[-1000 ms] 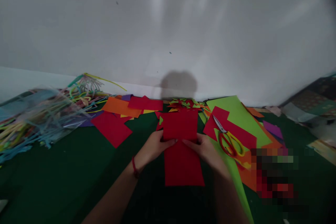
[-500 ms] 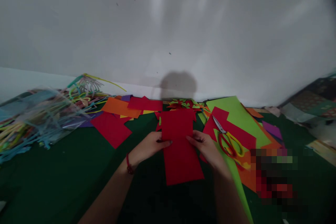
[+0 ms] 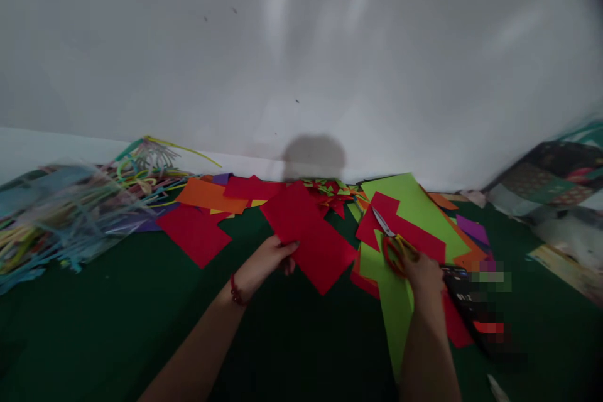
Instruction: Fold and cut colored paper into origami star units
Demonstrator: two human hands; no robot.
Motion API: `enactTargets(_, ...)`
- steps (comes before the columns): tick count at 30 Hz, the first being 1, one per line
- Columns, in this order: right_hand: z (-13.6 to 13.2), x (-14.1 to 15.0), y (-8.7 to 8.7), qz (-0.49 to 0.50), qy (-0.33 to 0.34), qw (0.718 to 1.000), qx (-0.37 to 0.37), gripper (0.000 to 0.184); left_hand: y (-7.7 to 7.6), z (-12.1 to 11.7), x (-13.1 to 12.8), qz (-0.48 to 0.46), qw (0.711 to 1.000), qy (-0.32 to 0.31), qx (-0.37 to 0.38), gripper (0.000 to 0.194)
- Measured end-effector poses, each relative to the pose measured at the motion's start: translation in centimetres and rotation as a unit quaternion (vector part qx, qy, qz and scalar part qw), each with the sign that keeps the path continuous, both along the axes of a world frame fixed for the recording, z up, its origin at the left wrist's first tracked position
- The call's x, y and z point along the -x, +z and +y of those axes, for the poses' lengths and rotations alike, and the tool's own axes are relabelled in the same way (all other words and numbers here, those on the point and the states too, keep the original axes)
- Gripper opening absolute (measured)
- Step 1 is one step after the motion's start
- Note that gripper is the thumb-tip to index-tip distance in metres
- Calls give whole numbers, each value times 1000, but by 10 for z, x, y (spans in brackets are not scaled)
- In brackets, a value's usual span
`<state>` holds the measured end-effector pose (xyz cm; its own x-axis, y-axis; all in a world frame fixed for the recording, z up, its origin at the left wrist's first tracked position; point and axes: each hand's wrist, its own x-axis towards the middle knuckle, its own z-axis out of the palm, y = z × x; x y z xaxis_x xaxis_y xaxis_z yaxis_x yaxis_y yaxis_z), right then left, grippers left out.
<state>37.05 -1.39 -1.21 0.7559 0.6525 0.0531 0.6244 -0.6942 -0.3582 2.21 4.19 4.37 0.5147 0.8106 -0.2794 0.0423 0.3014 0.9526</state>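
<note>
My left hand (image 3: 267,265) pinches a rectangular red sheet (image 3: 313,239) by its left edge, thumb on top. The sheet is tilted, its lower end pointing right. Over on the right, my right hand (image 3: 424,273) has its fingers on the handles of the scissors (image 3: 394,251), which are red and yellow. Their blades point away and to the left, lying over red and light green sheets. Part of the handles is hidden by my fingers.
Pipe cleaners (image 3: 70,226) in a clear bag lie at left. Small red and green cut pieces (image 3: 332,191) are heaped by the wall. A large light green sheet (image 3: 424,213) lies at right, near a dark phone (image 3: 464,301), partly pixelated. Loose orange (image 3: 211,195) sheets lie left.
My right hand has let go of the red sheet and moved right to the scissors' handles. The sheet, now in my left hand alone, has turned anticlockwise.
</note>
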Motion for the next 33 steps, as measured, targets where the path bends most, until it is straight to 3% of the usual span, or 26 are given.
enactTargets(8,15,18,-14,31,-10,999,15,55,1,-4,-4,-77,993,57,62,23)
enactTargets(12,16,23,-11,46,1,998,-34,46,2,-4,-3,-80,993,63,60,26)
enactTargets(16,19,28,4,86,1,988,-125,45,4,-4,-3,-110,987,110,49,25)
enactTargets(19,21,45,23,147,16,968,-202,49,6,-3,-5,-155,970,187,18,24)
enactTargets(22,20,79,46,208,59,934,-284,41,8,-3,-9,-180,957,229,-3,25)
enactTargets(24,18,107,60,337,113,857,-372,41,9,-5,-11,-193,953,235,-9,26)
enactTargets(27,16,144,77,461,180,799,-340,42,10,-8,-16,-202,954,223,-13,25)
enactTargets(29,16,160,82,485,192,787,-329,40,9,-11,-19,-201,957,209,-15,25)
enactTargets(33,19,166,83,401,222,821,-340,39,6,-15,-24,-183,966,182,-14,27)
